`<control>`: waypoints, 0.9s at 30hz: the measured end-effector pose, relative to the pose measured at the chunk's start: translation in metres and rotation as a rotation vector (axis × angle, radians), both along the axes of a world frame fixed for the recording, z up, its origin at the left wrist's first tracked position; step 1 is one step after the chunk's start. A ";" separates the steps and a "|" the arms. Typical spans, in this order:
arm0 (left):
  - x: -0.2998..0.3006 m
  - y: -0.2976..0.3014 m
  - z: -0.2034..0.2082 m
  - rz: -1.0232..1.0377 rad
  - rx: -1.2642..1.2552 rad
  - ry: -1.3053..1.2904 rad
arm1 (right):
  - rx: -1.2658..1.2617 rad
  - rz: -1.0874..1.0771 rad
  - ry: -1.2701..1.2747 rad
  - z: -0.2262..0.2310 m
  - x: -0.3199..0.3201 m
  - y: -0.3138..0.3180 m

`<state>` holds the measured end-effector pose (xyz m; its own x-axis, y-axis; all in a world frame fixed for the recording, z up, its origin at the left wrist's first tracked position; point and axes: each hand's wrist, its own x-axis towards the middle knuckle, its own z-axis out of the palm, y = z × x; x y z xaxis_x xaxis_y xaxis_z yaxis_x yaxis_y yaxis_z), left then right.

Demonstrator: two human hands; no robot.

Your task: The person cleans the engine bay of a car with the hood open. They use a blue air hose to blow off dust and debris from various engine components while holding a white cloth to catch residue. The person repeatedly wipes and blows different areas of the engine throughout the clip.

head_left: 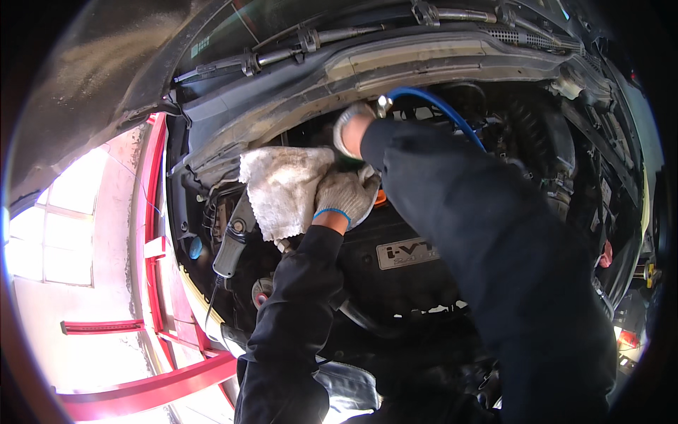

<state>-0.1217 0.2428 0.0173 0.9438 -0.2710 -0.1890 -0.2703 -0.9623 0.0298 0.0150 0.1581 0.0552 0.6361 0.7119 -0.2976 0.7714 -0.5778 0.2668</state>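
Observation:
My left hand (347,196), in a pale knitted glove with a blue cuff edge, is closed on a stained white rag (282,187) over the engine's left side. Just above it is my right hand (355,131), also gloved and smeared by motion. It is closed round the end of a blue hose (441,106), where a shiny metal fitting (383,106) stands out. What sits at the hose's end is mostly hidden by the hand. A bit of green shows under that hand. Beside my left fingers is an orange piece (381,198), likely the dipstick handle.
A black engine cover (402,283) with a silver badge lies below my hands. A grey handheld device (232,251) with a cord rests at the left of the bay. The wiper linkage (339,34) runs along the back. Red lift posts (154,212) stand outside, left.

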 end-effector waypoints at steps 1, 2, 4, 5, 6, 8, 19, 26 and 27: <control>0.000 0.000 -0.001 -0.005 0.029 -0.032 | 0.066 -0.086 -0.010 -0.006 -0.002 -0.002; 0.001 0.000 -0.001 -0.017 0.040 -0.063 | 0.015 -0.186 0.154 -0.008 0.000 0.004; 0.001 0.001 0.000 -0.064 0.057 -0.098 | -0.006 -0.113 0.086 -0.014 0.002 0.005; 0.000 0.000 0.001 -0.032 0.006 -0.051 | -0.025 -0.062 0.051 -0.018 0.003 0.002; -0.001 -0.001 0.003 0.020 -0.031 0.012 | -0.048 -0.003 0.003 -0.018 0.007 0.000; -0.004 -0.003 0.007 0.006 -0.029 -0.059 | -0.028 0.065 -0.072 -0.016 0.016 -0.010; -0.008 -0.008 0.030 -0.005 -0.039 0.013 | 0.078 0.105 -0.267 0.099 0.013 -0.083; -0.011 -0.009 0.032 0.058 -0.128 -0.059 | -0.084 -0.056 -0.054 0.192 -0.023 -0.144; -0.011 -0.009 0.031 0.049 -0.123 -0.067 | -0.069 -0.127 -0.024 0.195 -0.028 -0.149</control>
